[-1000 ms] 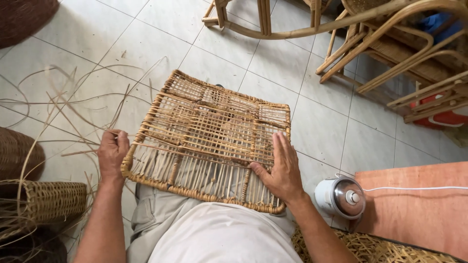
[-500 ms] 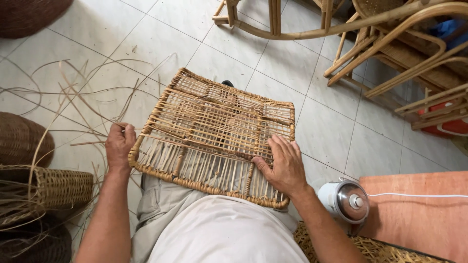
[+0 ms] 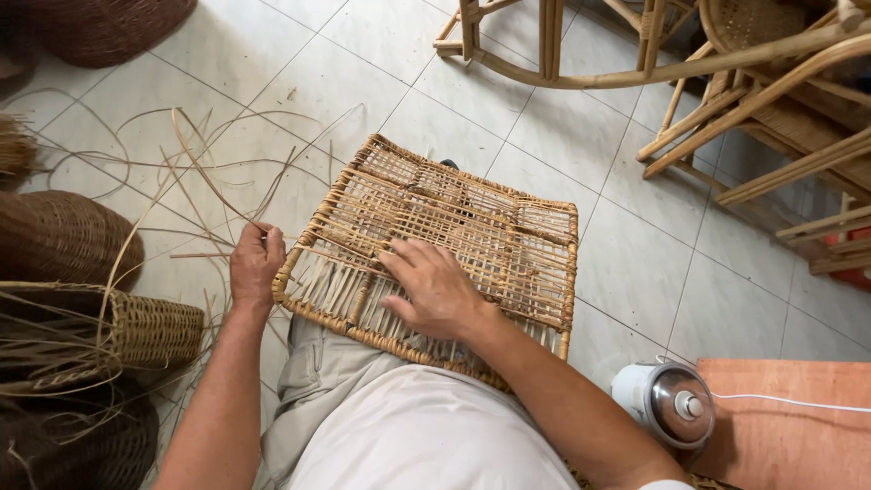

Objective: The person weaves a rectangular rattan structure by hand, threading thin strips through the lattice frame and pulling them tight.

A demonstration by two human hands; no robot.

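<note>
A square woven rattan panel rests on my lap, its near edge against my thighs. My right hand lies flat on the panel's weave near the lower middle, fingers spread toward the left. My left hand sits just off the panel's left edge, fingers pinched on a thin rattan strip that curves up and away over the floor tiles.
Loose rattan strips trail over the tiled floor at left. Woven baskets stand at the far left. Rattan chair frames fill the upper right. A small white and metal appliance sits on an orange mat at lower right.
My right hand slid from the panel's right lower edge to its middle. My left hand left the panel's corner and took up a loose strip. The view shifted slightly.
</note>
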